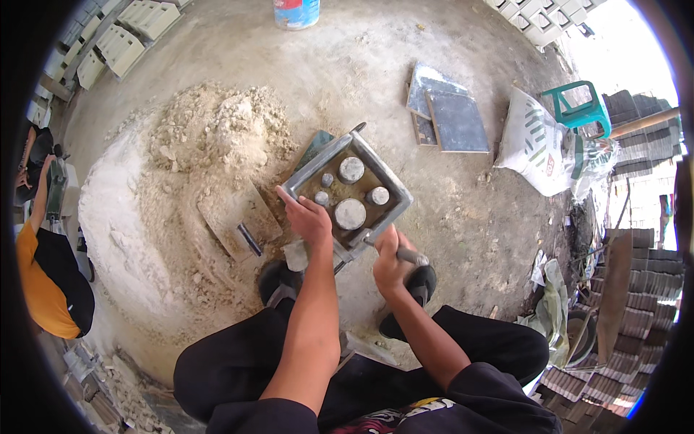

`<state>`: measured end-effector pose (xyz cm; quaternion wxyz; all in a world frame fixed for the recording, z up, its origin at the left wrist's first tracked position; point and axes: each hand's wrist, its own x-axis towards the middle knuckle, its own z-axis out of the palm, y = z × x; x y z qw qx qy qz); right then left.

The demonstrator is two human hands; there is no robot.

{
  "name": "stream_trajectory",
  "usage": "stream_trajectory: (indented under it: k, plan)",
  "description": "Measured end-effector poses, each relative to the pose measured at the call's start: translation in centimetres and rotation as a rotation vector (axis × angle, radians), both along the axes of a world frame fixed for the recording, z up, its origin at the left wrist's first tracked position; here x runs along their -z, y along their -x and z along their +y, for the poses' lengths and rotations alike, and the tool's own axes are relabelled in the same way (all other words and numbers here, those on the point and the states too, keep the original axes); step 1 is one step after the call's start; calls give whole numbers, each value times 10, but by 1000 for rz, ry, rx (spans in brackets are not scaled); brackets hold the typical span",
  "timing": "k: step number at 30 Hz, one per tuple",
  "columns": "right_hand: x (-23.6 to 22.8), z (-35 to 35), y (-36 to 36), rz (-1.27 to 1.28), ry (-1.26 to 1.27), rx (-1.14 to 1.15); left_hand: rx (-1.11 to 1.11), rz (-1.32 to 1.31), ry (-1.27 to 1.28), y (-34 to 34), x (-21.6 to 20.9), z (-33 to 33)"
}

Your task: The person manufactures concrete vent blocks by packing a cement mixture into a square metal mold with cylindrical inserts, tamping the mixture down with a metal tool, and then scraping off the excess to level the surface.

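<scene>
A square grey metal mould [394, 206] with several round cores standing inside it sits on the ground in front of me, one corner toward me. My left hand [311, 217] is closed over its left rim, the index finger stretched along the outside. At the near right corner my right hand [390, 266] is wrapped round a grey bar handle [413, 257], whose rounded end sticks out to the right of the fist. A thin metal part runs from that fist to the mould's edge. How the handle joins the mould is hidden.
Left of the mould lies a heap of pale sandy mix [217, 126] with a flat float [238, 220] on it. Dark plates [459, 119], a white sack [531, 141] and a green stool [578, 108] are at the right. Another person in an orange top [32, 282] is at the far left.
</scene>
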<state>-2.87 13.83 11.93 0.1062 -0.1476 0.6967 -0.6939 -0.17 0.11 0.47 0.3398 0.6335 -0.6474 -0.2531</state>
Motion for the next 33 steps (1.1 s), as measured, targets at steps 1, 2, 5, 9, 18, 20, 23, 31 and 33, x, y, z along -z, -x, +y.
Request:
stream_trajectory:
  k: [1,2,5,9,18,20,23,31,33]
  plan:
    - [3,-4,2,30,-56,-8,-5,8,37,1,0,-2]
    - [4,-4,7,-33,-39,44,-1,16,34,2,-1,-2]
    - [-12,-9,23,-5,93,78,12,22,-41,-4,-2,-2]
    - [17,-7,39,23,107,-125,38,51,-140,-2,-14,3]
    - [1,-31,71,-86,101,-290,23,34,-110,1,-5,-2]
    - [-10,-38,75,-53,160,-258,17,33,-99,-2,-3,-2]
    - [7,-45,86,-10,164,-293,45,51,-118,-2,-5,1]
    - [23,-86,91,110,-29,-423,76,102,-147,3,-9,2]
    - [26,-104,92,134,-35,-469,8,84,-69,3,0,-12]
